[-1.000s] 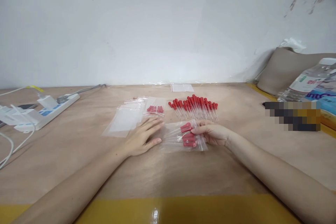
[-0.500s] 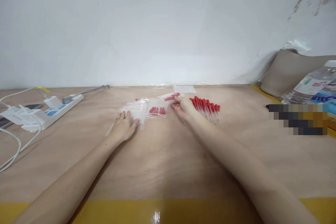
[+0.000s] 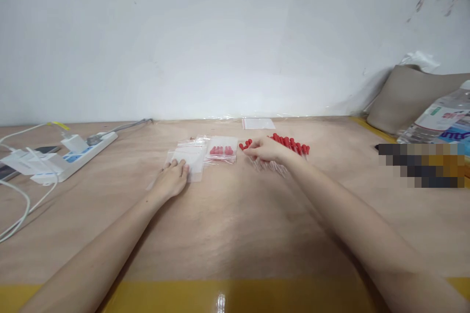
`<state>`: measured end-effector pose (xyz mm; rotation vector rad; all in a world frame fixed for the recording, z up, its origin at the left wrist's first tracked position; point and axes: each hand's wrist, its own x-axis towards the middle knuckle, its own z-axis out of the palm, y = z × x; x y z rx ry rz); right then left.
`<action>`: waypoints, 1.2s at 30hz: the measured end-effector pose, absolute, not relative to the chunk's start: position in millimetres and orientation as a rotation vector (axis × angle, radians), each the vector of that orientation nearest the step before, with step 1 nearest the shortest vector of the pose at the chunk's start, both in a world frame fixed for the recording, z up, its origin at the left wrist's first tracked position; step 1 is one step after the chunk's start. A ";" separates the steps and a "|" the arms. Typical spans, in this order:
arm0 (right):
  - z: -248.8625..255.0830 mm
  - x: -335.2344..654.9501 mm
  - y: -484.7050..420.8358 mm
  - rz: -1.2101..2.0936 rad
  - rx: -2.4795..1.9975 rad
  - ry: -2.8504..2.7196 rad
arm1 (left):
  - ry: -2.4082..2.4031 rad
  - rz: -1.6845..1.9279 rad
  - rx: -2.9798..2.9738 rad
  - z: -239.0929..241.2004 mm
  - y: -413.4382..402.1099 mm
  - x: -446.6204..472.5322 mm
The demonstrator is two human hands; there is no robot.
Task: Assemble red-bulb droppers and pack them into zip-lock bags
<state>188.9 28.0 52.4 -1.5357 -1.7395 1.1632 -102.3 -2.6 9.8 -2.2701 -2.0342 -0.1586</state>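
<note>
My left hand [image 3: 172, 179] rests flat, fingers together, on the near end of a stack of empty clear zip bags [image 3: 189, 155]. Beside that stack lies a filled bag of red-capped droppers [image 3: 221, 150]. My right hand [image 3: 265, 149] lies palm down over the row of loose red-capped glass droppers [image 3: 293, 147], its fingers curled onto their left end; I cannot see whether it grips any of them.
A white power strip [image 3: 69, 157] with plugs and cables sits at the left. One more clear bag [image 3: 258, 123] lies by the wall. A water bottle [image 3: 438, 117] and a beige pouch [image 3: 407, 93] stand at the right. Yellow tape [image 3: 235, 296] edges the near table.
My right hand carried the filled bag from the table's middle to the pile, let it go, and moved right onto the loose droppers. My left hand slid forward onto the empty bags.
</note>
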 end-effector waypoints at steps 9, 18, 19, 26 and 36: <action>34.7 212.5 42.1 0.243 -1.749 -1.888 | -1.870 -0.492 -2.174 29.5 -11.5 -97.6; 32.6 176.7 58.6 0.303 -2.000 -1.905 | -0.892 -0.255 -3.130 25.3 -63.2 -37.9; 32.0 175.1 59.5 0.311 -2.004 -1.901 | -0.899 -0.224 -3.159 21.0 -64.1 -35.1; 33.0 171.6 59.7 0.357 -1.973 -1.853 | -0.980 -0.201 -3.189 12.0 -67.2 -32.4; 29.9 209.2 11.3 0.676 -1.268 -1.424 | -1.151 -0.293 -2.960 14.2 -82.1 -23.5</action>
